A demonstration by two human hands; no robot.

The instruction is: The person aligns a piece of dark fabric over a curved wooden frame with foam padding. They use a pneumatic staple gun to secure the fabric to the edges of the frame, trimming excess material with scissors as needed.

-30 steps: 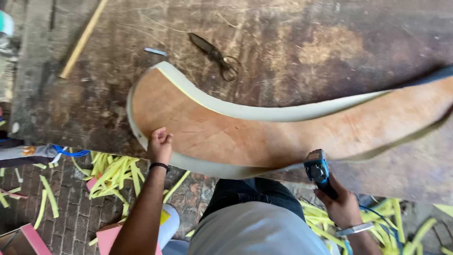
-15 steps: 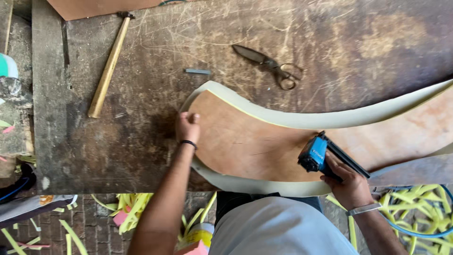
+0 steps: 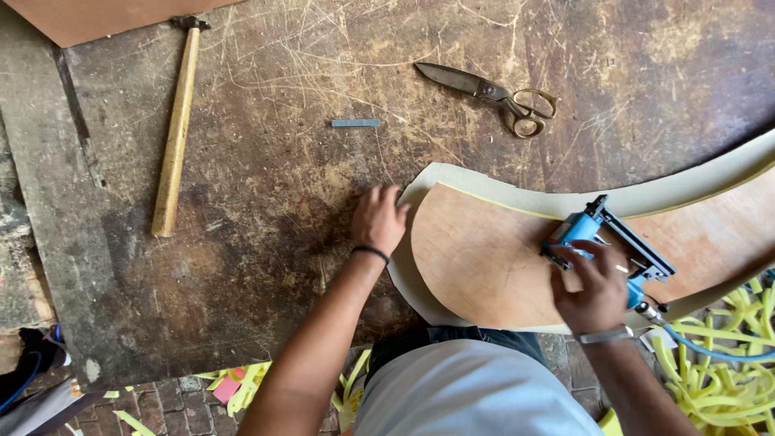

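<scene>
A curved plywood panel (image 3: 484, 258) with pale foam wrapped along its edge (image 3: 420, 190) lies on the worn wooden workbench (image 3: 266, 202). My left hand (image 3: 377, 218) rests with its fingers on the panel's left foam end, a dark band on the wrist. My right hand (image 3: 595, 291) grips a blue pneumatic staple gun (image 3: 605, 238) that sits on top of the plywood, its nose towards the far foam edge. A blue air hose (image 3: 702, 349) trails from the gun to the right.
A wooden-handled hammer (image 3: 176, 129) lies at the bench's left. Large scissors (image 3: 492, 90) and a small strip of staples (image 3: 355, 123) lie farther back. Yellow foam offcuts (image 3: 726, 371) litter the brick floor. A brown board corner (image 3: 105, 16) sits at the top left.
The view has shifted left, so the panel sits farther right. My right hand has brought the staple gun from below the bench edge up onto the plywood. My left hand stays at the panel's left end.
</scene>
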